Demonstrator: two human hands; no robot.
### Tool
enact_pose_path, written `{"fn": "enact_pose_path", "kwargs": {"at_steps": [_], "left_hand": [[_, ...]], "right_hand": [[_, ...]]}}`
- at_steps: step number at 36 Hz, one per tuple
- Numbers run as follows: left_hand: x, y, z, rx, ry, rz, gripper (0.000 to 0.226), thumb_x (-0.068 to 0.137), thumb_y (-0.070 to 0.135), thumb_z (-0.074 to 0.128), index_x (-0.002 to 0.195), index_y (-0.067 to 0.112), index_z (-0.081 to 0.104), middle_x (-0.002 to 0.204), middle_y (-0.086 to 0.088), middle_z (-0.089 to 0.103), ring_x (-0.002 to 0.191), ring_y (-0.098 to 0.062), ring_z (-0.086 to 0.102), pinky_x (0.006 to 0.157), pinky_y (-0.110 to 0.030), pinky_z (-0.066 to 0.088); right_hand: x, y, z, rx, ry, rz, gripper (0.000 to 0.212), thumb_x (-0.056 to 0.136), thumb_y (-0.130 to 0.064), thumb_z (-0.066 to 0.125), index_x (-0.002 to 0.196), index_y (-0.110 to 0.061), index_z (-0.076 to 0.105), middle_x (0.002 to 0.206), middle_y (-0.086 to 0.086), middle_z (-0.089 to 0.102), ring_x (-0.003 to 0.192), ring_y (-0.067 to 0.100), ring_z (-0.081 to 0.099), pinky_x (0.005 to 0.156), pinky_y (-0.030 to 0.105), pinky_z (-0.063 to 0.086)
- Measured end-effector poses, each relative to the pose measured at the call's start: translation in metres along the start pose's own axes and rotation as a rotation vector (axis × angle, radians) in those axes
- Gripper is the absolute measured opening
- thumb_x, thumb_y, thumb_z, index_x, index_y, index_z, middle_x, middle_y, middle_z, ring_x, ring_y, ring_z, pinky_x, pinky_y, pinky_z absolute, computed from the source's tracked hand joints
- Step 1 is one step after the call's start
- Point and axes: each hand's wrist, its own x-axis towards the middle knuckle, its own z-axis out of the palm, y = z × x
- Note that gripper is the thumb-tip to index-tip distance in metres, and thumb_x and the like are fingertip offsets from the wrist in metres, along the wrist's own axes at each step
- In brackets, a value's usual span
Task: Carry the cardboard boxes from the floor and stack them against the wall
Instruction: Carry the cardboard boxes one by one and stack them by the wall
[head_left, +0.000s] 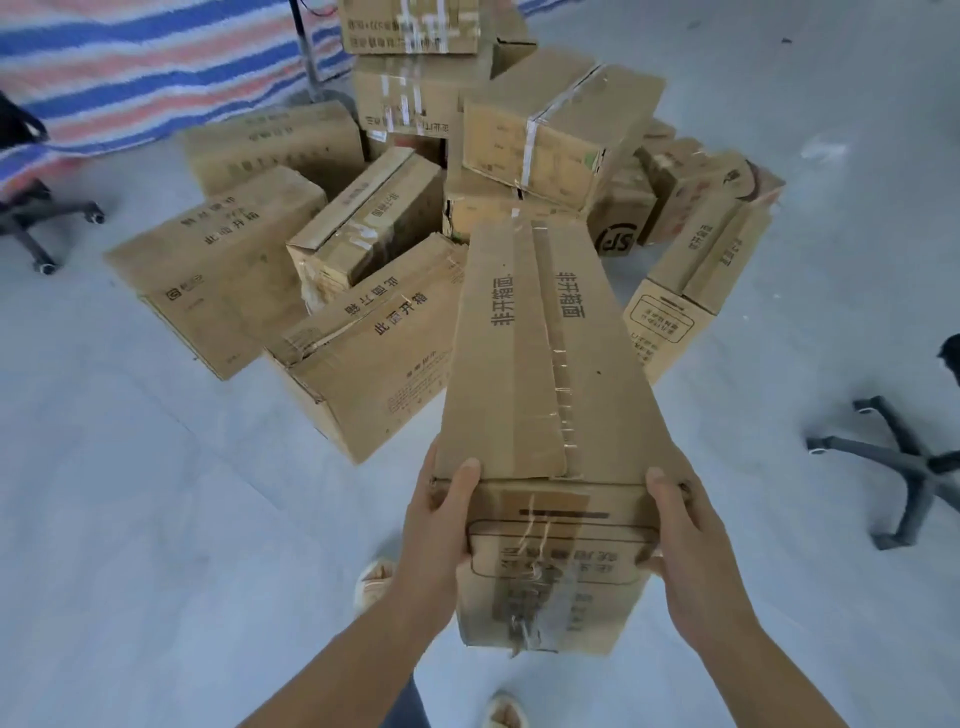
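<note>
I hold a long cardboard box (550, 374) with black printed characters, lifted off the grey floor and pointing away from me. My left hand (441, 525) grips its near left corner, thumb on the top edge. My right hand (680, 530) grips the near right corner the same way. Beyond it lies a heap of several cardboard boxes (363, 218) on the floor, some tilted, some piled on each other. A taped box (556, 130) sits on top of the heap, and two more boxes (410, 31) are stacked at the back.
A striped blue, red and white tarp (130, 67) hangs at the back left. A black chair base (36, 218) stands at the left, another chair base (904, 462) at the right. A thin black pole (306, 47) rises near the stack. My feet (374, 582) show below.
</note>
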Motion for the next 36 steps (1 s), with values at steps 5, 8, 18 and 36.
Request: {"fn": "enact_pose_path", "kwargs": {"at_steps": [5,8,18,36], "left_hand": [[-0.053,-0.020,0.002,-0.007,0.058,0.045,0.037,0.094,0.037,0.054,0.129,0.025,0.055,0.097,0.008,0.071,0.074,0.003,0.067,0.048,-0.017,0.050],[-0.077,-0.026,-0.003,-0.042,0.089,0.057,0.037,0.095,0.037,0.054,0.128,0.020,0.055,0.080,0.020,0.069,0.069,0.007,0.065,0.053,-0.022,0.054],[-0.147,-0.053,-0.067,-0.148,0.276,0.089,0.038,0.093,0.039,0.055,0.126,0.022,0.057,0.094,0.004,0.057,0.087,-0.014,0.056,0.079,-0.042,0.046],[-0.329,-0.145,-0.333,-0.313,0.729,0.130,0.039,0.093,0.040,0.055,0.122,0.015,0.056,0.061,0.014,0.067,0.065,-0.004,0.066,0.075,-0.040,0.051]], "right_hand": [[-0.035,0.000,-0.028,-0.003,-0.087,-0.059,0.028,0.096,-0.037,0.050,0.124,-0.038,0.055,0.098,-0.014,0.069,0.081,0.008,0.064,0.065,0.030,0.045],[-0.052,0.000,-0.032,-0.022,-0.131,-0.084,0.030,0.097,-0.035,0.049,0.126,-0.035,0.054,0.097,-0.013,0.067,0.083,0.006,0.064,0.063,0.027,0.045],[-0.115,0.022,-0.003,-0.093,-0.295,-0.100,0.029,0.096,-0.036,0.049,0.125,-0.034,0.056,0.110,-0.009,0.069,0.100,0.010,0.065,0.090,0.046,0.052],[-0.359,0.126,0.163,-0.403,-0.706,-0.074,0.027,0.096,-0.041,0.045,0.122,-0.035,0.052,0.099,-0.018,0.059,0.087,0.007,0.055,0.082,0.047,0.051]]}}
